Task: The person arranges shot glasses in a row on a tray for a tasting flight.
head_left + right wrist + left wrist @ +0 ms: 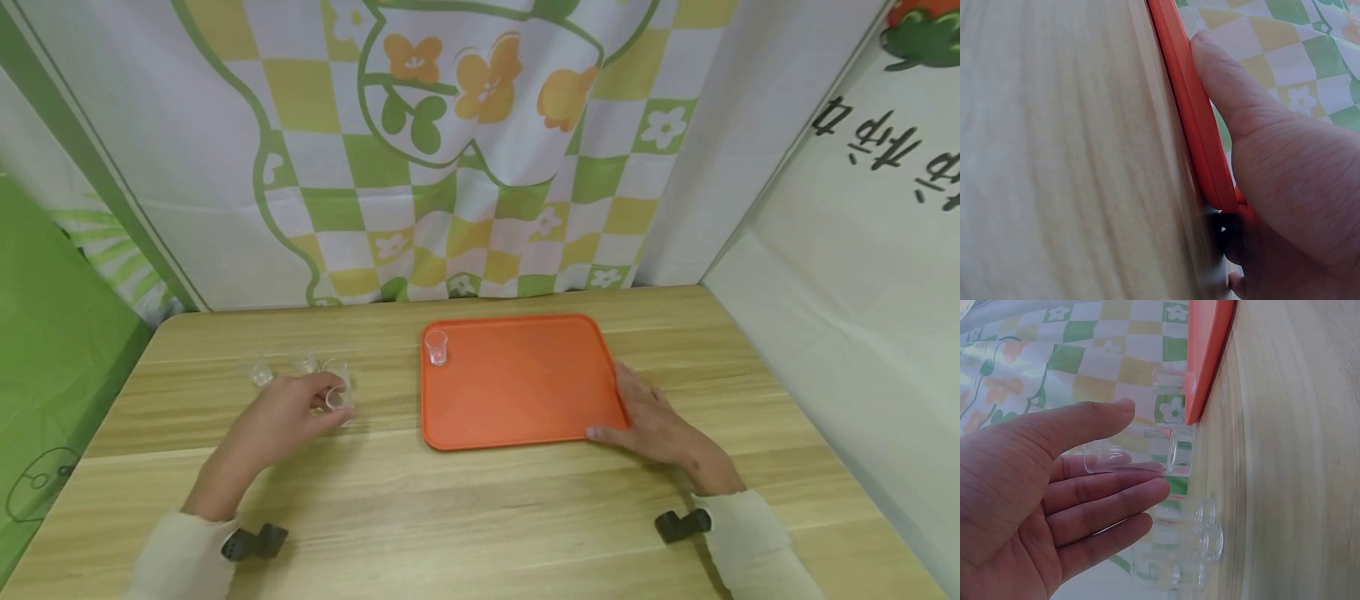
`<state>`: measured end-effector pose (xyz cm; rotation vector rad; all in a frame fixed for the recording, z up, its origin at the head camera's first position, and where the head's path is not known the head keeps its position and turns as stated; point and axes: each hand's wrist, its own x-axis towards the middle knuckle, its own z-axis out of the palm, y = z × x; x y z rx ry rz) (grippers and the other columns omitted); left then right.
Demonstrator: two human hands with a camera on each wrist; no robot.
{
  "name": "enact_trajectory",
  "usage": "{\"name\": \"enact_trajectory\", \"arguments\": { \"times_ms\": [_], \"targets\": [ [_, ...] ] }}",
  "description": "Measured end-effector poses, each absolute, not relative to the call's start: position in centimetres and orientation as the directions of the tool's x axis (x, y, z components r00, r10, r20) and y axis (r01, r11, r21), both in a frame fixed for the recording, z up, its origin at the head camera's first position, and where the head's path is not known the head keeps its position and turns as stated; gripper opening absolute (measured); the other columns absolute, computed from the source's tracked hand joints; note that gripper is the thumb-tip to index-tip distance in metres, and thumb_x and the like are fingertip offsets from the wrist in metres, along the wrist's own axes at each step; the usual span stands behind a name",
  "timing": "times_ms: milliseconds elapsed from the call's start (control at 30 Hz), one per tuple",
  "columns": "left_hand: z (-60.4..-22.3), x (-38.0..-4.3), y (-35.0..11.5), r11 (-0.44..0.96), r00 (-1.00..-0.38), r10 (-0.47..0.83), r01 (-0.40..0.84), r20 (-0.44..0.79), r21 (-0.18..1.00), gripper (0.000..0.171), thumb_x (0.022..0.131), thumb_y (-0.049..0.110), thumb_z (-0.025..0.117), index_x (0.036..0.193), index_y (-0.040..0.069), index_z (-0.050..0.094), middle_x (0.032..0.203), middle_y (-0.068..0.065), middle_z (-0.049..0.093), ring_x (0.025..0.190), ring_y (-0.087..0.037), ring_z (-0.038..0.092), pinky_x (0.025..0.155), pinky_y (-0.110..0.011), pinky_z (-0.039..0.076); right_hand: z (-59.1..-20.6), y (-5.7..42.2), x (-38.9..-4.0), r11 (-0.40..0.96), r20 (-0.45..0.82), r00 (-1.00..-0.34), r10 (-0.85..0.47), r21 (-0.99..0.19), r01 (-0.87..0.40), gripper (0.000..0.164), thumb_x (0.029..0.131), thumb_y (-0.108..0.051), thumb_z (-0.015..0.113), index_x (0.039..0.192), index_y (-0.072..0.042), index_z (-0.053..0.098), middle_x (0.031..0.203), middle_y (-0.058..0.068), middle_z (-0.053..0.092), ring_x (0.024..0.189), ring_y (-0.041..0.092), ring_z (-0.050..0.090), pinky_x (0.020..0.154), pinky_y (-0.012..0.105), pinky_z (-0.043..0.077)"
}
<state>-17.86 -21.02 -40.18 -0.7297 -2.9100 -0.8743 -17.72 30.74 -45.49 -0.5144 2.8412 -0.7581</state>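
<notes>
In the head view, one clear cup (437, 348) stands in the upper left of the orange tray (525, 383), four are still off it, and the right hand (656, 421) lies spread against the tray's lower-right corner. The left wrist view shows the left hand (1041, 487) pinching a second cup (1141, 450), three loose cups (1210, 542) crowding close below. In the right wrist view, most fingers are hidden.

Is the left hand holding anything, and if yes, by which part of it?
Yes: the left hand holds a small clear cup by its side wall, between thumb and fingers.
</notes>
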Motion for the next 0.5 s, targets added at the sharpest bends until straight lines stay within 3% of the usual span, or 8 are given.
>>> {"name": "enact_trajectory", "arguments": {
  "times_ms": [500],
  "targets": [
    [-40.9,-18.6,-19.7,0.722,-0.883,0.436,0.46,0.176,0.517,0.031,0.093,0.02,0.079,0.114,-0.001,0.07,0.089,0.001,0.074,0.081,-0.018,0.073,0.073,-0.041,0.06,-45.9,30.9,-18.0,0.819,-0.064,-0.931,-0.358,-0.501,-0.281,0.117,0.093,-0.056,0.071,0.162,0.005,-0.001,0.167,0.028,0.007,0.152,0.048,0.008,0.114,0.075,0.006]
  ]
}}
